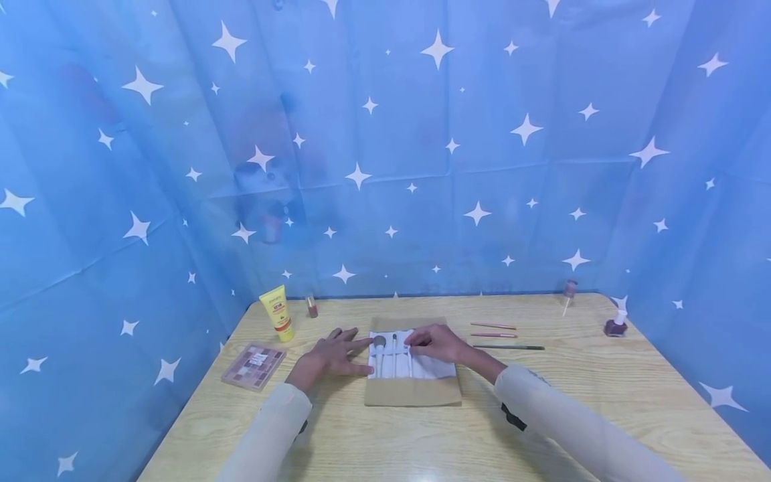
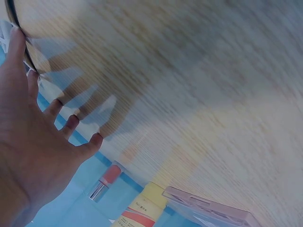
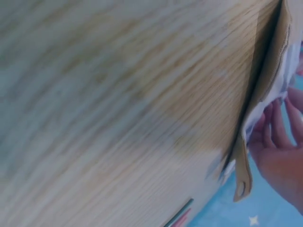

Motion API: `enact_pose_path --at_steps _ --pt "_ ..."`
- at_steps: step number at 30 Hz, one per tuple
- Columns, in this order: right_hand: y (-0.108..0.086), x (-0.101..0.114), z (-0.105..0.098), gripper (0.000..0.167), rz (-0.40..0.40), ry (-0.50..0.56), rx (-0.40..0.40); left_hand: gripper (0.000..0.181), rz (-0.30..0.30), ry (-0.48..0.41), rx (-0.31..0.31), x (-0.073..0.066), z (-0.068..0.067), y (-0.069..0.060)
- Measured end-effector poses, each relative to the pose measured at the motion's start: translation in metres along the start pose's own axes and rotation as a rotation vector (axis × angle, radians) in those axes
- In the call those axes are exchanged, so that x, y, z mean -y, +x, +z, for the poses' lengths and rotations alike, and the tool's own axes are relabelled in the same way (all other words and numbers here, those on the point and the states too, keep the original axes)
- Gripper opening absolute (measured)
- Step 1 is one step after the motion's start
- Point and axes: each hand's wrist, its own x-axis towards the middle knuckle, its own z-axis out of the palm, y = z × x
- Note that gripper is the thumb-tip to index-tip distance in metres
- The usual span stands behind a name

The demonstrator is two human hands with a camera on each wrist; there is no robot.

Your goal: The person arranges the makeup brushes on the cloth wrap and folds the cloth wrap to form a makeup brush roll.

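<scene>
A tan brush roll [image 1: 412, 393] with a pale lining lies unfolded on the table. A large makeup brush [image 1: 379, 355] and a slimmer one [image 1: 394, 355] stand in its loops. My right hand [image 1: 438, 343] is over the lining and pinches the upper part of a third makeup brush [image 1: 410, 367], whose head is hidden by the fingers. In the right wrist view the fingers [image 3: 279, 125] bend in at the roll's lining. My left hand [image 1: 334, 353] lies with spread fingers at the roll's left edge, thumb and index finger touching it.
Left of the roll are an eyeshadow palette [image 1: 254, 367], a yellow tube [image 1: 278, 314] and a small lipstick-like tube [image 1: 311, 306]. Two pink brushes [image 1: 494, 335] and a dark one [image 1: 508, 347] lie to the right. Farther right stand a nail polish bottle [image 1: 616, 326] and a pinkish applicator-like item [image 1: 569, 290].
</scene>
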Motion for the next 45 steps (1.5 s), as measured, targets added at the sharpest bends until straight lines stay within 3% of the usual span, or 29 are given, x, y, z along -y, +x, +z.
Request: enact_pose_path --at_steps 8,17,34,45 --pt "-0.005 0.0 -0.01 0.018 -0.027 -0.042 -0.011 0.081 0.011 0.006 -0.002 0.003 0.002 -0.002" --pt "-0.017 -0.009 -0.032 0.021 -0.028 -0.012 -0.03 0.082 0.013 0.008 0.001 0.007 0.007 -0.001" --pt "-0.066 -0.022 -0.107 0.022 0.026 -0.039 -0.101 0.082 0.004 0.021 -0.005 0.003 0.002 -0.001" --pt "-0.103 -0.048 -0.137 0.021 0.052 -0.155 -0.138 0.082 0.01 0.021 -0.002 0.0 0.001 -0.001"
